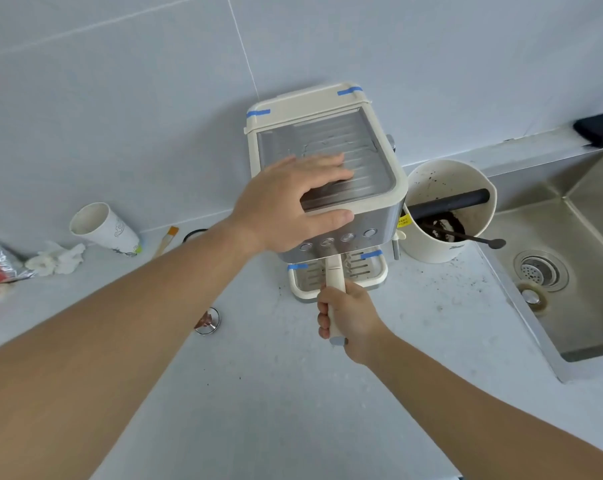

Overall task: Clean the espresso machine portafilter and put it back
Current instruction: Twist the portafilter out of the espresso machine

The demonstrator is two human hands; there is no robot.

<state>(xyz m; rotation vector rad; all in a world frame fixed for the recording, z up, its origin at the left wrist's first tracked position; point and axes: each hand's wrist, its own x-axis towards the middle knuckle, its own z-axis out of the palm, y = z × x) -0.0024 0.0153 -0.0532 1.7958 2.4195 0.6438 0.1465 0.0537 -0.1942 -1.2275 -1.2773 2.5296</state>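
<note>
Left hand (293,202) flat, fingers spread, on espresso machine (328,168) top. Right hand (348,320) closed around portafilter (335,275) handle, under group head.

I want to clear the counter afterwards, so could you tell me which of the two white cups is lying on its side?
The paper cup left of the machine lies tipped over; the larger knock box stands upright.

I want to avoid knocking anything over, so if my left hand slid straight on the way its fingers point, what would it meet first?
Probably the round cream knock box holding dark coffee grounds. The left hand lies flat on the cream and steel espresso machine, fingers pointing right; past the top's raised rim, that tub stands next, though depth is unclear.
</note>
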